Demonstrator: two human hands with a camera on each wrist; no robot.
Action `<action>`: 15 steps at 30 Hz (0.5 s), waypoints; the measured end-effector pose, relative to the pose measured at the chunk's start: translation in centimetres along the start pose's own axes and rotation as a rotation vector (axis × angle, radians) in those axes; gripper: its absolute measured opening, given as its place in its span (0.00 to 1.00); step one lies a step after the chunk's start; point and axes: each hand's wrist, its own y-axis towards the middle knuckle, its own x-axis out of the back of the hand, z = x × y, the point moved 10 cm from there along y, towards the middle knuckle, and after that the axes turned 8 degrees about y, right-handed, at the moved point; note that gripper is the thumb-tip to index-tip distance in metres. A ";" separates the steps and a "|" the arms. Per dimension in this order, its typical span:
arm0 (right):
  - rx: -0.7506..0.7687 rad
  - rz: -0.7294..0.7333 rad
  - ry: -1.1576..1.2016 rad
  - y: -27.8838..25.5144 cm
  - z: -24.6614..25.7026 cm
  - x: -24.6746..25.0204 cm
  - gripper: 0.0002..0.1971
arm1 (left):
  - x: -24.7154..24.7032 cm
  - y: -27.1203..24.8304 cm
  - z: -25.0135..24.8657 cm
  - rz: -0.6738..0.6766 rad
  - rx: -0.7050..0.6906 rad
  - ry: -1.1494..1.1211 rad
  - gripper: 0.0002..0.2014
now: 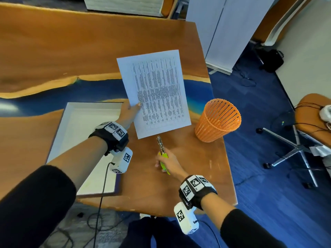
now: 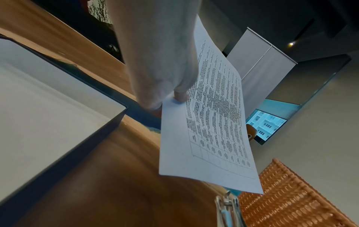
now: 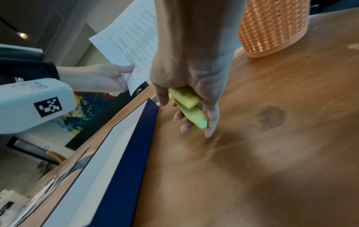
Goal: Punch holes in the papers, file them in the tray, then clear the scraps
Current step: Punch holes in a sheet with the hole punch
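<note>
My left hand pinches the left edge of a printed sheet of paper, held up above the table; the left wrist view shows the thumb on the sheet. The same paper and left hand appear in the right wrist view. My right hand grips the green handles of a hand-held hole punch, its metal head pointing toward the paper's lower edge. The green handles sit between my right hand's fingers. A white tray with dark blue sides lies left of both hands.
An orange mesh waste basket stands on the table's right side, close to the edge. The wooden table ends just right of the basket and near my body. An office chair and cables are on the blue floor to the right.
</note>
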 end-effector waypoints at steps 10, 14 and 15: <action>0.094 0.060 -0.068 1.0 1.9 -1.9 0.06 | -0.7 0.9 0.9 0.009 0.022 -0.067 0.20; 0.107 0.061 -0.059 0.9 2.1 -1.9 0.05 | -0.7 1.0 1.2 0.030 -0.001 -0.061 0.21; 0.109 0.056 -0.063 0.9 2.1 -1.9 0.05 | -0.6 1.0 1.4 0.027 0.003 -0.059 0.21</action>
